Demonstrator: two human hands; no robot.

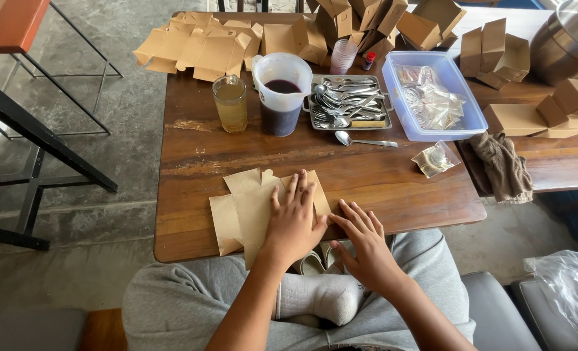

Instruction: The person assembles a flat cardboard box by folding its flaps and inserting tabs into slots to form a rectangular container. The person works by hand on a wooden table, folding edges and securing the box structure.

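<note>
- Cardboard blank [247,208]: one, brown, unfolded, flat at the near edge of the wooden table [393,179].
- Left hand [293,221]: fingers spread, palm pressing flat on the blank.
- Right hand [366,244]: fingers extended, fingertips at the blank's right edge; grips nothing.
- Loose spoon [364,140]: one, beyond the blank.
- Metal tray [315,120]: piled spoons, count unclear.
- Plastic jug [281,94]: dark liquid.
- Glass [230,104]: one, amber liquid.
- Clear tub [461,120]: small plastic bags.

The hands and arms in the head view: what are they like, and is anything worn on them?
Both are bare. The left hand and right hand wear no gloves, rings or watch that show, and the forearms carry no sleeves up to the picture's edge. Fingernails look short and unpainted. No markings are visible.
</note>
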